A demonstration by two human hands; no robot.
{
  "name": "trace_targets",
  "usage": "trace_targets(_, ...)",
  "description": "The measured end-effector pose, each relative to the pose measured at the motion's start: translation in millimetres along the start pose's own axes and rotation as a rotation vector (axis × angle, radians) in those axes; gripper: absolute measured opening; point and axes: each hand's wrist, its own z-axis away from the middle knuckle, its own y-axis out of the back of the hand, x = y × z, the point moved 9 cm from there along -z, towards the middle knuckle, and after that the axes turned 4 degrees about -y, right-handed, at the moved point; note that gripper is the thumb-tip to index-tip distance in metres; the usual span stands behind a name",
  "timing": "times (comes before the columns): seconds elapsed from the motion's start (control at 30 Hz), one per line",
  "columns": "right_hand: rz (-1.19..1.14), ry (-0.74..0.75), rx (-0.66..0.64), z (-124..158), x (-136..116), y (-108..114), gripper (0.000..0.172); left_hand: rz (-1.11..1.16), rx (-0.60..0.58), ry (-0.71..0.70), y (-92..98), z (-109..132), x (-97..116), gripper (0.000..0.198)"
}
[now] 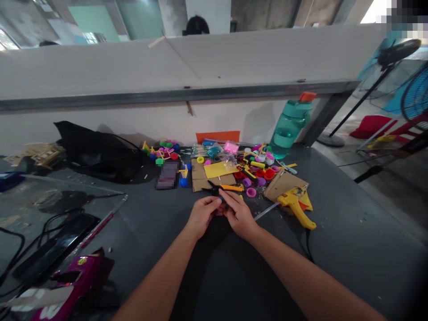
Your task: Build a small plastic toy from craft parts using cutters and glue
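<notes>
My left hand [201, 217] and my right hand [240, 215] meet at the front of a pile of craft bits, fingers closed together. Between the fingertips is something small and dark, mostly hidden, too small to name. Just beyond the fingers lies a black tool with orange handles, seemingly pliers [231, 187]. Behind it, a yellow sheet [219, 170] rests on brown cardboard [198, 178]. Purple bottle caps [251, 192] and red caps [269, 173] are scattered to the right. A yellow glue gun [296, 207] with a clear glue stick lies right of my right hand.
A teal water bottle [288, 127] stands by the white partition [133, 67]. A phone [167, 174], a black bag [100, 154] and a clear plastic box [110, 203] are on the left. Nearer are cables and a magenta power strip [83, 278]. Fans stand at right.
</notes>
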Motion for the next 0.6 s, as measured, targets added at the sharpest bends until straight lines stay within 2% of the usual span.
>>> trace_targets(0.2, -0.006, 0.012, 0.014, -2.5, -6.5, 4.0, 0.049, -0.012, -0.038, -0.008, -3.0, 0.5, -0.2, 0.018)
trace_targets(0.4, -0.076, -0.049, 0.121, -4.2, -2.7, 16.0, 0.026, 0.01, -0.036, -0.016, -2.6, 0.1, 1.2, 0.021)
trace_targets(0.6, -0.134, -0.107, 0.161, -5.1, -1.8, 21.6, 0.02, 0.011, -0.024, -0.006, -0.3, -0.6, -0.5, 0.024)
